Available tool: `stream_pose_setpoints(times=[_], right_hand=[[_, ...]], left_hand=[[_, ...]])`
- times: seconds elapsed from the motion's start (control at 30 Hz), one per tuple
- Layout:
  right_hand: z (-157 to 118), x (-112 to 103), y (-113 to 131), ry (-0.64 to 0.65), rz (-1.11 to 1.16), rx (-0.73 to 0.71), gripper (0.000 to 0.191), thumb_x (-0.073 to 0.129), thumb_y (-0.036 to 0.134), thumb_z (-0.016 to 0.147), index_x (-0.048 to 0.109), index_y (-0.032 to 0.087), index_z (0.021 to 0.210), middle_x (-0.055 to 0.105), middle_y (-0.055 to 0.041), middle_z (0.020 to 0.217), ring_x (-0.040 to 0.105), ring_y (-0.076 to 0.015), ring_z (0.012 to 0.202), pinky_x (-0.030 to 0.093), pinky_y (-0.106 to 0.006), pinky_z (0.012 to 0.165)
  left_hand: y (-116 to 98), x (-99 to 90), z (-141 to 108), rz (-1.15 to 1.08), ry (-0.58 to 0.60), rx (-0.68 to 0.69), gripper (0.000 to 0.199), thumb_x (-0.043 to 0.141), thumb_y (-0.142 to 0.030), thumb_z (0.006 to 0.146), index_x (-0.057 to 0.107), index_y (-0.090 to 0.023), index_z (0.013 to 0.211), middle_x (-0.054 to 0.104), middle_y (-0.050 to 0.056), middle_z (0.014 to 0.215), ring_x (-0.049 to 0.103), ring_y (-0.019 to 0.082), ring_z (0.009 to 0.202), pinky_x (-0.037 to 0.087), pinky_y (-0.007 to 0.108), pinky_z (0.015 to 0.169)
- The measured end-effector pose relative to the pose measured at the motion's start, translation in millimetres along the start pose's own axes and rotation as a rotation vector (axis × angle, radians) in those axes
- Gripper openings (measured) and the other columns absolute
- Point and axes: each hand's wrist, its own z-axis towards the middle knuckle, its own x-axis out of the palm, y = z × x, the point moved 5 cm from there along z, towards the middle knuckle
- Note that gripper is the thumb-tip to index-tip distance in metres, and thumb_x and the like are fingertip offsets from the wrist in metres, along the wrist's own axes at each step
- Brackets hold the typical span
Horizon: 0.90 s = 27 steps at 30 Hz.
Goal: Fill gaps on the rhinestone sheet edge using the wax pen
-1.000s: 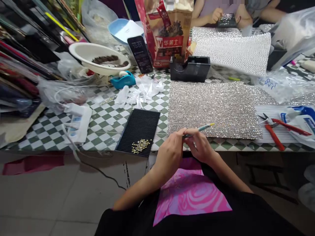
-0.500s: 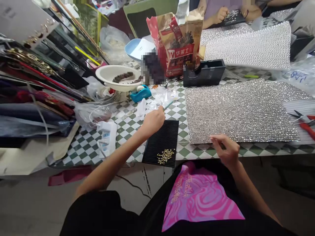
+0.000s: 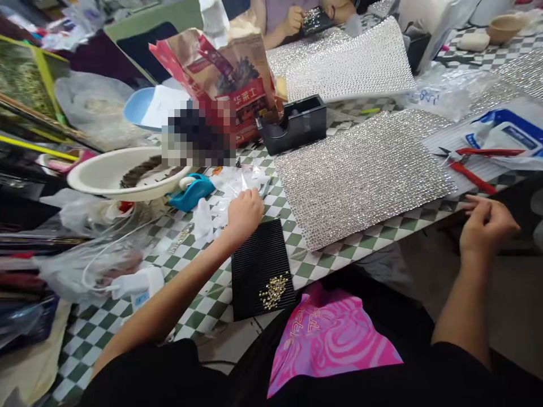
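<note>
**Along the checkered desk [image 3: 203, 305]: one grip curled, one open**

Over clear plastic scraps [image 3: 224, 195], the person's left hand [image 3: 244, 215] has its grip closed, fingers curled around a slim teal stick [image 3: 265, 189] whose tip pokes out past them. That hand hangs just above the upper edge of a ridged black tray [image 3: 258, 268], where a small heap of gold studs [image 3: 274, 291] lies. Right of the tray, a large rhinestone sheet [image 3: 360, 175] lies flat on the desk, touching neither hand. The right hand [image 3: 487, 226] is out past the desk's edge, its grip open, fingers loosely curved, holding nothing, near red-handled pliers [image 3: 473, 176]. Farther back stand a black tape dispenser [image 3: 292, 125], a teal tape dispenser [image 3: 190, 192], a white basin [image 3: 121, 172] and a second rhinestone sheet [image 3: 343, 65], curving up off the desk. At the top, a co-worker's hand [image 3: 292, 20] sits beside a small dark tray of stones [image 3: 316, 21]. A pink print [image 3: 326, 339] shows on the person's black clothing.
</note>
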Motion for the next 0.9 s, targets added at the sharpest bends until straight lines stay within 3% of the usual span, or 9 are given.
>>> stream_pose_setpoints(times=[0.17,0.33,0.47,0.6,0.77,0.9], right_hand=[[36,16,-6,0.070,-0.011,-0.062,0.051,0.034,0.025,0.087,0.077,0.002,0.101,0.071,-0.0203,0.089,0.065,-0.0242,0.092,0.049,-0.036,0.089],[59,38,-7,0.181,-0.046,-0.093,0.050,0.038,0.026,0.085,0.078,0.004,0.104,0.063,-0.0177,0.087,0.057,-0.0251,0.092,0.044,-0.043,0.097],[65,49,-9,0.244,-0.032,-0.127,0.055,0.038,0.036,0.083,0.080,0.003,0.097,0.062,-0.0180,0.083,0.055,-0.0270,0.088,0.043,-0.048,0.097],[69,49,-10,0.268,0.005,-0.120,0.064,0.031,0.045,0.086,0.079,0.004,0.096,0.065,-0.0199,0.083,0.060,-0.0304,0.089,0.046,-0.051,0.096],[75,47,-11,0.349,0.078,-0.068,0.064,0.030,0.050,0.091,0.077,0.007,0.093,0.071,-0.0226,0.096,0.067,-0.0330,0.094,0.052,-0.052,0.094],[79,53,-16,0.412,0.143,0.050,0.061,0.030,0.052,0.094,0.075,0.011,0.089,0.073,-0.0205,0.091,0.067,-0.0292,0.075,0.056,-0.049,0.075]], left_hand=[[-1,3.0,-16,-0.178,-0.065,0.023,0.040,0.036,-0.029,0.099,0.055,-0.010,0.130,0.063,0.024,0.130,0.059,0.033,0.123,0.045,0.047,0.109],[-11,1.3,-32,-0.468,-0.184,0.032,0.044,0.040,-0.030,0.099,0.049,-0.012,0.137,0.061,0.023,0.137,0.058,0.033,0.130,0.043,0.051,0.115],[-30,15.6,-34,-0.764,-0.050,-0.028,0.045,0.043,-0.023,0.095,0.046,-0.013,0.139,0.060,0.023,0.135,0.058,0.033,0.131,0.045,0.054,0.114],[-45,29.3,-29,-0.932,-0.004,-0.093,0.047,0.048,-0.019,0.091,0.046,-0.015,0.137,0.057,0.023,0.140,0.056,0.035,0.133,0.043,0.058,0.117],[-55,37.3,-22,-1.059,0.036,-0.152,0.044,0.046,-0.017,0.091,0.044,-0.018,0.135,0.054,0.020,0.146,0.057,0.030,0.134,0.045,0.051,0.117],[-58,31.9,-25,-1.272,0.063,-0.318,0.047,0.043,-0.015,0.091,0.039,-0.023,0.137,0.054,0.017,0.148,0.058,0.026,0.133,0.049,0.048,0.112]])
